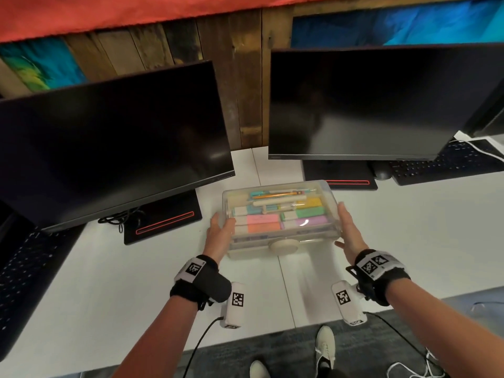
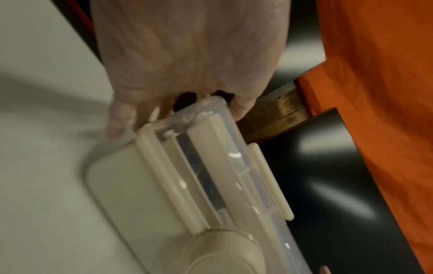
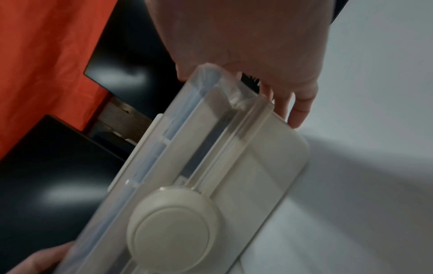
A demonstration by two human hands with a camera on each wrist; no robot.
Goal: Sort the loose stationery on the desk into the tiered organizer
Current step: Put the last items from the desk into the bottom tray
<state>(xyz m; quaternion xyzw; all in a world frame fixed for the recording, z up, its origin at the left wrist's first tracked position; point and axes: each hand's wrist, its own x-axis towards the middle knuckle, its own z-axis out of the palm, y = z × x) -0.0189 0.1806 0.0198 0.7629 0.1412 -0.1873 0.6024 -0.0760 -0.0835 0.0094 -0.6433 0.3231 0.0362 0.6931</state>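
Observation:
A clear-lidded tiered organizer (image 1: 283, 238) stands on the white desk between the two monitors. Through the lid I see pens, a pencil, highlighters and pastel sticky-note blocks (image 1: 263, 223). A round beige knob (image 1: 283, 245) sits on its front. My left hand (image 1: 219, 230) grips the organizer's left end, thumb over the lid edge. My right hand (image 1: 349, 227) presses flat against the right end, fingers straight. In the left wrist view my left hand (image 2: 187, 55) clasps the organizer (image 2: 211, 166) at its corner. In the right wrist view my right hand (image 3: 246, 46) lies along the organizer's (image 3: 211, 139) end.
A dark monitor (image 1: 109, 148) stands at the left and another (image 1: 354, 105) at the right, their bases just behind the organizer. A black keyboard (image 1: 436, 165) and mouse (image 1: 381, 173) lie at the right, another keyboard (image 1: 24, 271) at the left. The desk's front edge (image 1: 245, 339) is near me.

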